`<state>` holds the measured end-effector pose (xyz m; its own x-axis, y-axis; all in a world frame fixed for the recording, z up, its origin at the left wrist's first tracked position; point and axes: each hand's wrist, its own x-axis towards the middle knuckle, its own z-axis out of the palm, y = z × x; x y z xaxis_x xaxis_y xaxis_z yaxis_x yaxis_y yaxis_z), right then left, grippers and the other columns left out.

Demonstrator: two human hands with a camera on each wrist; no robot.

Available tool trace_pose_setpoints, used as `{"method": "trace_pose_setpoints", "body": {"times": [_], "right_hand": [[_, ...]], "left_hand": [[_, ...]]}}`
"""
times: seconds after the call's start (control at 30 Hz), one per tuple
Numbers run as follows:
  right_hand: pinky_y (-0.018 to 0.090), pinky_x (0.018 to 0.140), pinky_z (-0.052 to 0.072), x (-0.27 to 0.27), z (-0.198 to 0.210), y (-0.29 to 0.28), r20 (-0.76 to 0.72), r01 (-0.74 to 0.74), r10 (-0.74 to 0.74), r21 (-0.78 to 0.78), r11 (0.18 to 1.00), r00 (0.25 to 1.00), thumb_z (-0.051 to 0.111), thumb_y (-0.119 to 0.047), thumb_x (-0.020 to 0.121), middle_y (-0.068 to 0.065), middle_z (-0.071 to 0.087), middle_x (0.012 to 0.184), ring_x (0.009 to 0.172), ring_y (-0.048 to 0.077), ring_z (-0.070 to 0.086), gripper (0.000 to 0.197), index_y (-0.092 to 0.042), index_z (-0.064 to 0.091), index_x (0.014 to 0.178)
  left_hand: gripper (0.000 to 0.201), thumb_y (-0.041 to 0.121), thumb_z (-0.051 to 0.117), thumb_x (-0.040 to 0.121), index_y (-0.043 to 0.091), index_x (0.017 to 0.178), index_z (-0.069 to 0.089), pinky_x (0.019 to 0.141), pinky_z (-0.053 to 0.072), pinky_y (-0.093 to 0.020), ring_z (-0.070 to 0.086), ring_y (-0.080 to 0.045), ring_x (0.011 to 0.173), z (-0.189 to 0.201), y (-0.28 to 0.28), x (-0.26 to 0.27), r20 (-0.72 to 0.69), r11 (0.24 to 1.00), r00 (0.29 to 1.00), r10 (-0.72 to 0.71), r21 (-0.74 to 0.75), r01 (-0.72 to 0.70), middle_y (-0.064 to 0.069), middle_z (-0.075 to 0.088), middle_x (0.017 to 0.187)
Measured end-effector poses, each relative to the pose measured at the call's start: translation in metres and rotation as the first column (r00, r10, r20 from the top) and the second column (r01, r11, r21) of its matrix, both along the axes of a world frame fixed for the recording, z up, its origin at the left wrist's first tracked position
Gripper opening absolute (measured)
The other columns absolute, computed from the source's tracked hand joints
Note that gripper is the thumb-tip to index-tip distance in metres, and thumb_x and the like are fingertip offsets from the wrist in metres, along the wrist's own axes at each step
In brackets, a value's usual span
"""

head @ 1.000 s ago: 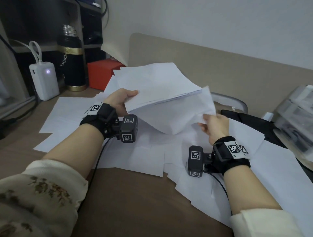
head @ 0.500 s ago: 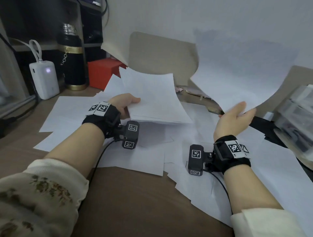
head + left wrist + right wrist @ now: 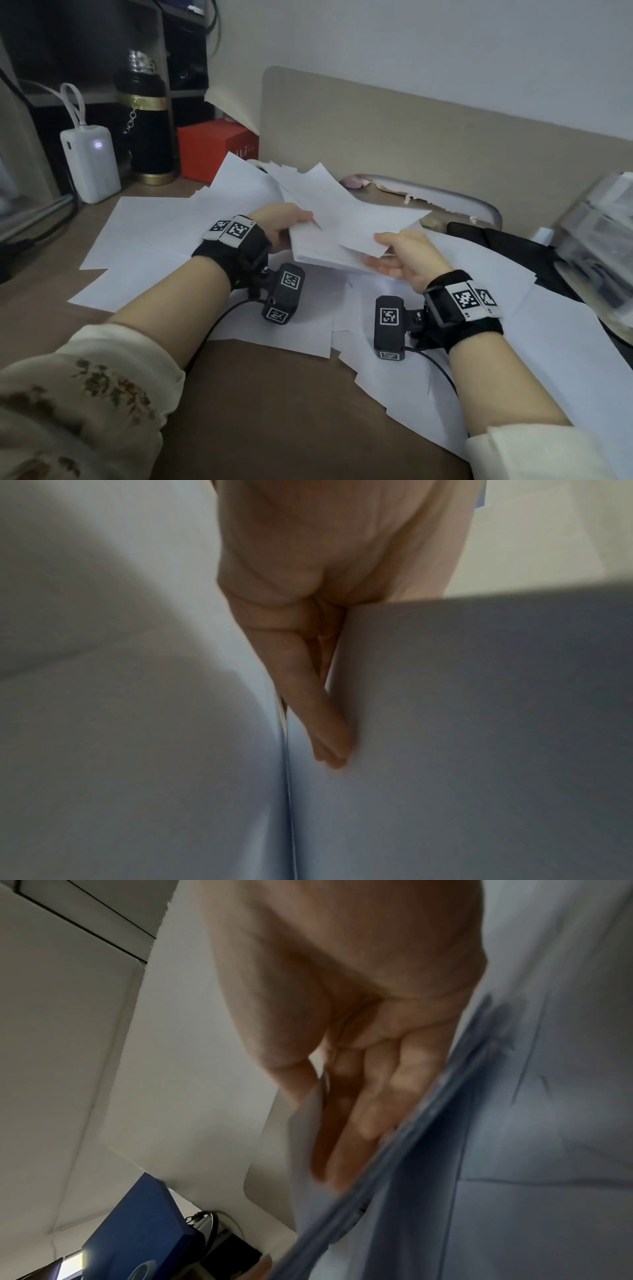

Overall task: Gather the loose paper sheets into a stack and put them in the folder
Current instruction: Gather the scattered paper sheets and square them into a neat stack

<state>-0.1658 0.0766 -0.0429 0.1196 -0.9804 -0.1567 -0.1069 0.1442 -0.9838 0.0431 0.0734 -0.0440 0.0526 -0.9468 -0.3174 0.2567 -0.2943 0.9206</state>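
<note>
My left hand [image 3: 281, 228] grips the left edge of a stack of white sheets [image 3: 318, 205] held just above the desk, thumb on top. In the left wrist view its fingers [image 3: 318, 723] lie straight under the paper. My right hand [image 3: 394, 253] pinches the near corner of a single sheet [image 3: 373, 222] lying on top of the stack; its fingers [image 3: 369, 1096] sit between that sheet and the stack's edge. Several loose sheets [image 3: 154, 233] cover the desk to the left, under the stack and to the right [image 3: 565, 359]. A dark flat object [image 3: 507, 243] at the right may be the folder.
A white power bank [image 3: 90, 161], a black flask [image 3: 147, 126] and a red box [image 3: 214, 150] stand at the back left. A beige divider panel [image 3: 411, 130] closes the back. Clear plastic drawers [image 3: 599, 233] stand at the right. Bare brown desk [image 3: 274, 411] shows in front.
My right hand swung a sheet up into the air, then brought it down onto the stack. The left hand kept hold of the stack and lowered it slightly.
</note>
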Motion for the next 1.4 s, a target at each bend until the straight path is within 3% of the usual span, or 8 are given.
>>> {"method": "trace_pose_setpoints", "body": {"times": [0.23,0.5,0.6,0.73,0.93,1.1,1.3,1.4], "right_hand": [[0.016,0.041,0.039,0.005,0.007,0.005,-0.114,-0.140,0.141,0.014,0.990,0.983,0.055,-0.021,0.095,0.006,0.072,0.067,0.049,0.013,0.064,0.012,-0.009,0.057,0.094],[0.017,0.043,0.024,0.016,0.011,0.014,-0.284,-0.281,0.294,0.087,0.956,0.913,0.055,-0.028,0.095,0.001,0.068,0.058,0.043,0.008,0.054,0.028,-0.006,0.063,0.080],[0.015,0.039,0.022,0.018,0.011,0.014,-0.304,-0.298,0.318,0.112,0.948,0.898,0.055,-0.030,0.095,0.002,0.065,0.054,0.040,0.007,0.051,0.032,-0.005,0.062,0.076],[0.014,0.036,0.021,0.018,0.011,0.016,-0.325,-0.303,0.333,0.141,0.942,0.885,0.054,-0.045,0.094,0.003,0.064,0.053,0.038,0.007,0.047,0.044,-0.008,0.060,0.071],[0.018,0.039,0.021,0.008,0.009,0.008,-0.352,-0.088,0.090,0.022,0.996,0.931,0.051,-0.061,0.089,0.001,0.064,0.051,0.037,0.007,0.045,0.057,-0.007,0.061,0.073],[0.016,0.034,0.021,0.002,0.005,0.002,-0.382,-0.004,0.013,0.025,1.000,0.924,0.050,-0.050,0.095,0.001,0.063,0.051,0.034,0.006,0.042,0.050,-0.007,0.060,0.072],[0.015,0.030,0.022,-0.007,-0.001,-0.007,-0.295,0.205,-0.213,-0.057,0.977,0.932,0.051,-0.029,0.095,0.001,0.058,0.059,0.042,0.009,0.040,0.035,-0.011,0.058,0.066],[0.017,0.036,0.021,-0.008,-0.005,-0.009,-0.283,0.207,-0.207,-0.031,0.978,0.937,0.050,-0.027,0.094,0.000,0.059,0.061,0.045,0.008,0.042,0.031,-0.012,0.059,0.068]], "left_hand": [[0.014,0.012,0.044,0.102,0.010,0.093,0.054,0.089,0.045,-0.032,0.061,-0.016,0.080,0.002,-0.003,-0.004,-0.014,0.998,1.000,-0.001,-0.063,0.000,-0.005,0.063,0.093],[0.024,0.015,0.051,0.100,0.004,0.121,0.056,0.091,0.045,-0.037,0.057,-0.024,0.107,-0.007,-0.001,-0.005,-0.040,0.997,0.999,-0.019,-0.074,0.016,-0.012,0.059,0.128],[0.032,0.014,0.056,0.096,0.005,0.127,0.055,0.089,0.047,-0.037,0.060,-0.026,0.105,-0.013,-0.004,-0.007,-0.003,0.999,1.000,-0.031,-0.028,0.031,-0.013,0.062,0.125],[0.010,0.010,0.053,0.097,0.008,0.106,0.059,0.088,0.047,-0.036,0.061,-0.025,0.095,-0.014,-0.007,-0.005,0.048,0.999,0.998,-0.031,0.032,0.030,-0.009,0.065,0.104],[0.015,0.009,0.059,0.092,0.003,0.105,0.060,0.086,0.054,-0.042,0.065,-0.031,0.089,-0.020,-0.006,0.011,0.152,0.993,0.988,0.010,0.111,-0.027,-0.014,0.066,0.103],[0.032,0.013,0.061,0.090,0.001,0.120,0.058,0.102,0.044,-0.051,0.062,-0.036,0.112,-0.023,-0.009,0.018,0.244,0.985,0.970,0.010,0.166,-0.052,-0.018,0.066,0.119],[0.050,0.010,0.066,0.070,0.002,0.119,0.059,0.100,0.043,-0.056,0.064,-0.037,0.109,-0.049,-0.040,0.037,0.224,0.974,0.975,0.009,0.220,-0.060,-0.017,0.069,0.114],[0.007,0.004,0.060,0.086,0.004,0.091,0.056,0.094,0.049,-0.045,0.062,-0.033,0.090,-0.024,-0.011,0.020,0.228,0.987,0.973,0.035,0.145,-0.069,-0.016,0.063,0.094]]}}
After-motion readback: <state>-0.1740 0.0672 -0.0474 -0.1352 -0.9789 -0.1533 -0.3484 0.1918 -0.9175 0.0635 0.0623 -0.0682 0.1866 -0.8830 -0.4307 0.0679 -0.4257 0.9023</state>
